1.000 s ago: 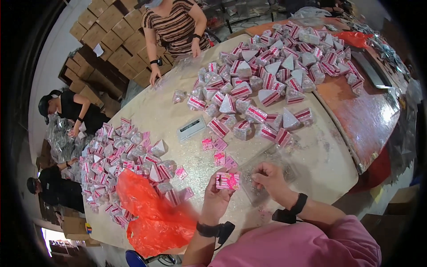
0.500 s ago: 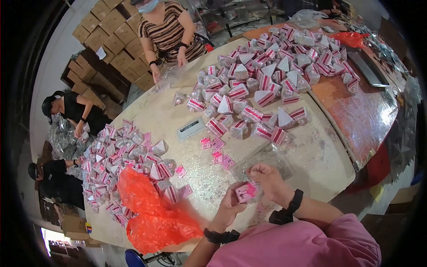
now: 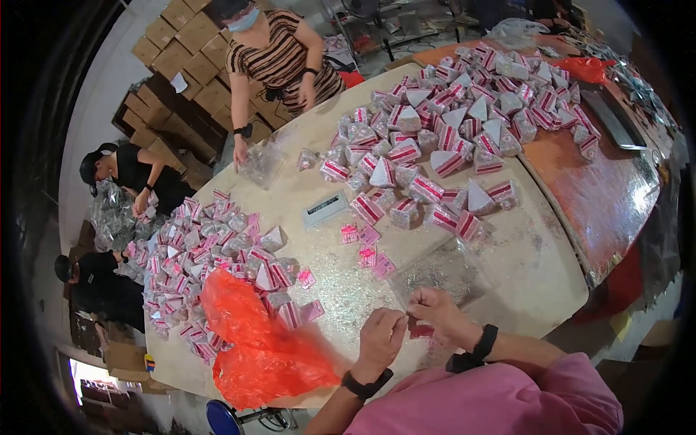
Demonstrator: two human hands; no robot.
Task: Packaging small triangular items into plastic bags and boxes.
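Grip pinched on both left hand and right hand, held bit too small to tell; pink card just nearer. I judge fine two-handed work; next needs steadiness.

Pale wall curves down upper L of frame, v. dark toward the rim. Cardboard cartons stacked high, upper L; more boxes in/around dark brown shelving just below. Metal rack w/ clutter, top ctr. Big cream worktop fills ctr; reddish-brown panel adjoins it on R, w/ strong glare at far R. Blue round stool at btm edge, L of ctr. Grey floor btm L; bright opening nearby lets in white light.
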